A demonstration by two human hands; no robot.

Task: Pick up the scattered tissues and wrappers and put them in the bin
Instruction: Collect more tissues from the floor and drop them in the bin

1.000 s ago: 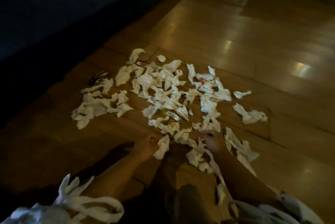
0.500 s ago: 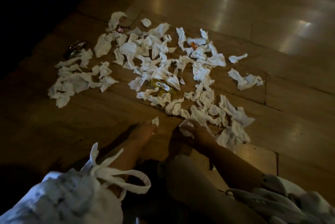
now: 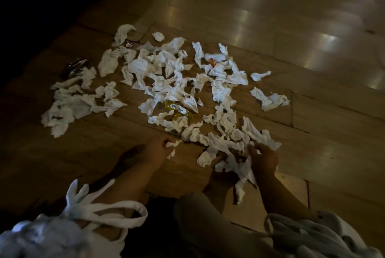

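Fingers of my left hand were pinched nearly closed on one small tissue scrap at the near edge of the mess; fingers of my right hand were curled tight into a larger bunch of tissues that trailed down toward my knee. Both grips sat low, at or just above the floor. The bulk of the scattered tissues lay beyond my hands across the wooden boards, with a separate cluster off to the left and a few strays to the right. Wrappers noted: a yellow wrapper in the middle of the heap, a dark foil wrapper at the far left edge, a small orange bit further back. No bin in view, so I could not tell how far the carry would be. Judged risks: the right bunch was loose and dangling, so pieces could shed on the lift; the left pinch held only a corner, and thin paper could tear or slip free. Light was poor, and the dark wrapper near the shadow could easily be missed. Task judged barely begun.
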